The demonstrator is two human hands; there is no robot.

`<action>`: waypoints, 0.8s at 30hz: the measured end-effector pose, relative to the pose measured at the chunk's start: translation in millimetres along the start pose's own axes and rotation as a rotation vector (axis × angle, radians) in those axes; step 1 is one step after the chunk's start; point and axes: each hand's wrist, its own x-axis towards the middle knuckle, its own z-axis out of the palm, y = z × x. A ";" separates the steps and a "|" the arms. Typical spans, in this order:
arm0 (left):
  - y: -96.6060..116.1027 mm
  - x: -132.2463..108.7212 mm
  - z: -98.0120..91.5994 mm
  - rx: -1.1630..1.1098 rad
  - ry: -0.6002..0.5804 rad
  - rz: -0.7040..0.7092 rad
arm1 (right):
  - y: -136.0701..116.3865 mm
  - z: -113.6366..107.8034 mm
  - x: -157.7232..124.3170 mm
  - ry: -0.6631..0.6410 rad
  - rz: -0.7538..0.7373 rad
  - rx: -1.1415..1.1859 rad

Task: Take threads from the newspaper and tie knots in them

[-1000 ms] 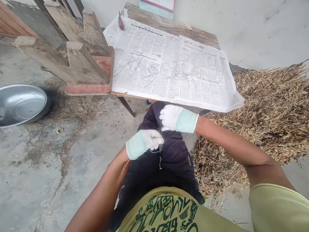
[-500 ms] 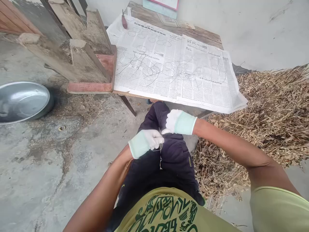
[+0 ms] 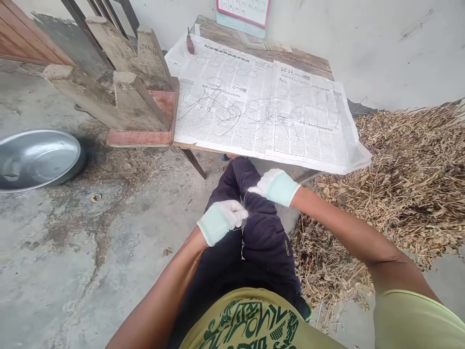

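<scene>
Above my lap, my left hand (image 3: 232, 214), in a white glove with a pale green cuff, pinches a thin wire (image 3: 244, 196) bent into a curve. My right hand (image 3: 269, 184), gloved the same way, is closed with thumb and forefinger at the wire's upper end. A small gap separates the two hands. Several more thin wires (image 3: 230, 111), some in loops and some tangled, lie on newspaper (image 3: 232, 138) spread over the table in front of me.
A dark-red-handled tool (image 3: 190, 43) lies at the newspaper's far left. Beside the table an upturned wooden bench (image 3: 140, 138) stands on the left, near a metal basin (image 3: 39, 160). Dry stalks (image 3: 410, 179) are heaped on the right. A calendar (image 3: 243, 12) leans at the wall.
My hands have drawn apart: the right moved slightly right, and more wire shows between them. The view has tipped slightly upward.
</scene>
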 end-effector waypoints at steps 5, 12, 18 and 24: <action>-9.3 -0.4 1.5 -0.032 0.071 0.013 | 9.8 9.1 -5.1 -0.024 0.183 0.135; -12.5 -1.9 -11.2 0.062 0.014 0.066 | 20.2 10.4 -20.9 0.406 -0.094 0.116; -8.8 -4.9 -11.4 0.080 -0.002 0.070 | 0.6 18.5 -6.2 0.252 -0.145 0.052; -19.3 3.3 -11.1 -0.062 0.103 0.059 | -25.2 25.0 -6.3 0.176 0.036 0.159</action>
